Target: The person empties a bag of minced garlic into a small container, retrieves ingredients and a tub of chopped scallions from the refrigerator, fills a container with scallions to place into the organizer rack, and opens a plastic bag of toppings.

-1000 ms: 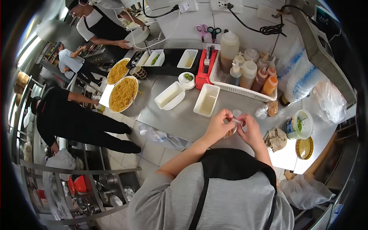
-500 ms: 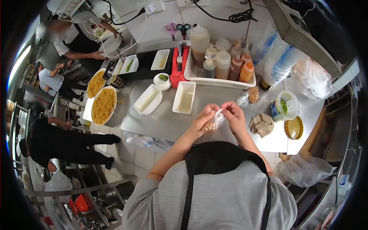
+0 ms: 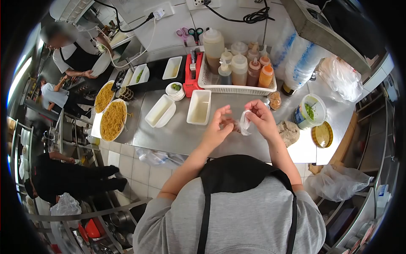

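A small clear plastic bag (image 3: pixel 245 123) hangs from my right hand (image 3: pixel 261 118), its top pinched between thumb and fingers. The bag looks twisted and whitish at the top; its contents are partly hidden and blurred. My left hand (image 3: pixel 218 127) is beside it, fingers apart and curved, with the thumb close to the bag. I cannot tell whether the thumb touches it. Behind my right hand, another small filled bag (image 3: pixel 275 100) stands on the counter, and a crumpled beige cloth (image 3: pixel 289 133) lies to its right.
A white basket (image 3: pixel 241 89) of sauce bottles stands at the back, beside a red bag sealer (image 3: pixel 193 75). White rectangular dishes (image 3: pixel 198 108) are left of my hands. A tub of chopped greens (image 3: pixel 303 120) is at right. Noodle platters (image 3: pixel 113 120) and co-workers are at left.
My left hand has let go of the bag and opened, moving slightly left. My right hand keeps the bag's top. The view has shifted a little, and co-workers at left have moved.
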{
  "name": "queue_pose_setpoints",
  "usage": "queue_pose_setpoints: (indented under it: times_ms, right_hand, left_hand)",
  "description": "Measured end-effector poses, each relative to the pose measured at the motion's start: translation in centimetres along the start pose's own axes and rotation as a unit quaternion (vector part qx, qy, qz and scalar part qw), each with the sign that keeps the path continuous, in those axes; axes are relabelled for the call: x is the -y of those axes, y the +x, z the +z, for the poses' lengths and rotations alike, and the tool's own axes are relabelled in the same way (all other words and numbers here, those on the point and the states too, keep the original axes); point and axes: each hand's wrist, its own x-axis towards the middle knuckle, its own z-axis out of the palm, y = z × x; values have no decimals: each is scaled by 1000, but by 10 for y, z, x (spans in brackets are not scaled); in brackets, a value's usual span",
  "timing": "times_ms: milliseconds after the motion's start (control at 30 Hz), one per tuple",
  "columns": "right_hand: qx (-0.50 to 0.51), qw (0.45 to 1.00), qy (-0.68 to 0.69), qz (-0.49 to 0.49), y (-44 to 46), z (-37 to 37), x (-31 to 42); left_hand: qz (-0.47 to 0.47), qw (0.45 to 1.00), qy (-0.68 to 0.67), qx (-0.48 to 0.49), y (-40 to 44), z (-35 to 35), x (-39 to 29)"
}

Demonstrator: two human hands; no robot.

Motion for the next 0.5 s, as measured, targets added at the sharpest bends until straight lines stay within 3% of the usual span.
queue_pose_setpoints:
  times_ms: [33, 133, 233, 367, 500]
  right_hand:
    - [-24, 1000, -8, 3, 1, 1, -4]
    - [-46, 998, -29, 8, 2, 12, 1]
    - [-75, 997, -33, 1, 1, 9, -5]
    - [-163, 985, -53, 27, 8, -11, -11]
    - [-144, 967, -208, 12, -1, -11, -2]
  left_hand:
    - [71, 990, 110, -43, 0, 4, 1]
    - [135, 945, 298, -22, -1, 10, -27]
    - [127, 945, 301, -9, 4, 5, -21]
    - [124, 976, 156, -85, 3, -1, -20]
    - [87, 987, 74, -111, 3, 2, -21]
